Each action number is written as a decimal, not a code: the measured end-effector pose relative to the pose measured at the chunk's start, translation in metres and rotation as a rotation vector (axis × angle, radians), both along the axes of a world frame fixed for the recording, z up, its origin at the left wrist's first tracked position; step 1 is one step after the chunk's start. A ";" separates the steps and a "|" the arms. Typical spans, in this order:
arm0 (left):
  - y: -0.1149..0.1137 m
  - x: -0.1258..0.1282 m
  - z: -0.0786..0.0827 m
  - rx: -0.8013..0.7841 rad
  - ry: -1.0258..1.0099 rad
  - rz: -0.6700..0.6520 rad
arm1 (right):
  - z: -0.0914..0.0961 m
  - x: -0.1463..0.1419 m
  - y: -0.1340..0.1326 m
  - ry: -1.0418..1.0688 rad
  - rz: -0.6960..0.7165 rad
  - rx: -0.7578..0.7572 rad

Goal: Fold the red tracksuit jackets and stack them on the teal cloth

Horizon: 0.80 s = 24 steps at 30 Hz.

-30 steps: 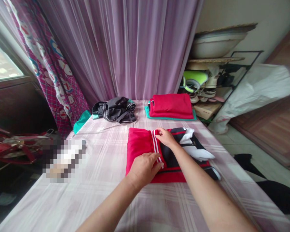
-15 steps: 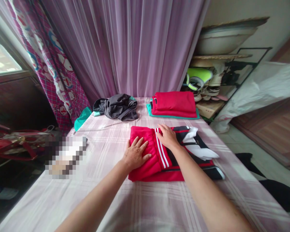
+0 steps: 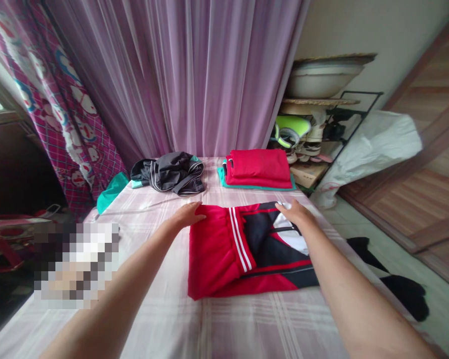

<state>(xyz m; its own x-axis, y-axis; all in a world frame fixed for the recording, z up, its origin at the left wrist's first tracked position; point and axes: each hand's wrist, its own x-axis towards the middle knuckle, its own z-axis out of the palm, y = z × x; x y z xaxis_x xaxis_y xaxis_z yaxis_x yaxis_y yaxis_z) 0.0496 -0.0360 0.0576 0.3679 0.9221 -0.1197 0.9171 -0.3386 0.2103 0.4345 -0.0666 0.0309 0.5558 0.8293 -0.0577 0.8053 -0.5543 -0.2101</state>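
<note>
A folded red, black and white sports jacket (image 3: pixel 224 249) lies in front of me on the bed or table. Two white stripes run across its gathered red band. My left hand (image 3: pixel 189 215) rests at its far left corner, thumb apart from the fingers. At the far right part, by the white collar-like piece (image 3: pixel 297 240), my right hand (image 3: pixel 298 214) touches the cloth with its thumb and fingers apart. Neither hand shows a closed grip. My right forearm hides the jacket's right end.
Beyond the jacket lies a stack of folded red and green clothes (image 3: pixel 262 167). A crumpled black garment (image 3: pixel 174 172) is at the far left, near a green cloth (image 3: pixel 112 192). A shoe rack (image 3: pixel 344 134) stands right, with a white plastic bag (image 3: pixel 374 144) beside it.
My hands have moved apart: the left from the red band's middle to the far left corner, the right rightward to the white piece. The view has shifted slightly right.
</note>
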 end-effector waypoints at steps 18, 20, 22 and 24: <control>-0.151 -0.094 0.008 -0.090 0.082 0.374 | 0.100 -0.238 0.086 0.263 0.976 0.456; -0.157 -0.101 0.003 -0.131 -0.018 0.409 | 0.091 -0.241 0.076 0.212 0.959 0.373; -0.151 -0.105 -0.001 -0.166 -0.144 0.459 | 0.076 -0.226 0.057 0.135 0.863 0.268; -0.138 -0.106 -0.006 -0.146 -0.230 0.486 | 0.059 -0.202 0.030 0.093 0.712 0.154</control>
